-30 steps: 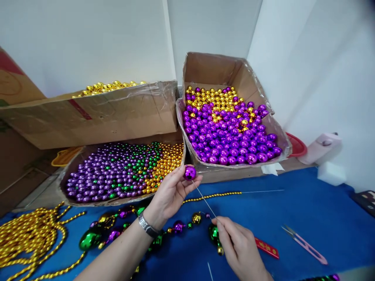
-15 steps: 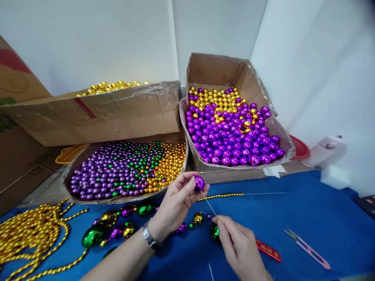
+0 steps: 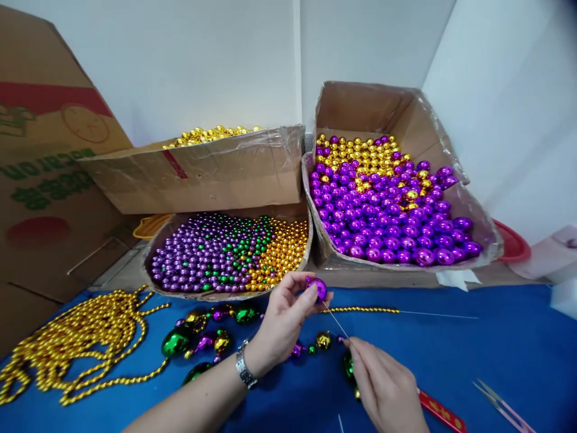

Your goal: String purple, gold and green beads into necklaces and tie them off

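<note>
Snips (image 3: 494, 399) lie on tabletop (image 3: 451, 355), R of R hand (image 3: 387, 382); that hand's grip is pinched on thin wire (image 3: 336, 320), running up to purple bead (image 3: 320, 290). L hand (image 3: 283, 316): grip clasped on bead, over tabletop. Beyond, gold strand (image 3: 363, 310), then boxes (image 3: 234, 180) w/ beads (image 3: 392, 231), wall (image 3: 202, 60).

Bare hands, one shiny wristband (image 3: 246, 365)
So the left grip (image 3: 288, 310) is just plain bare fingers and thumb, and the bling on that wrist is silver-toned metal, visible links, bright highlights, going darker toward one end. Watch strap or bracelet? Honestly can't tell from this angle. Left forearm (image 3: 198, 394) is bare from there right to where the view cuts off. Right grip (image 3: 385, 385) is bare too, rounded knuckles, nails too small to make out.
</note>
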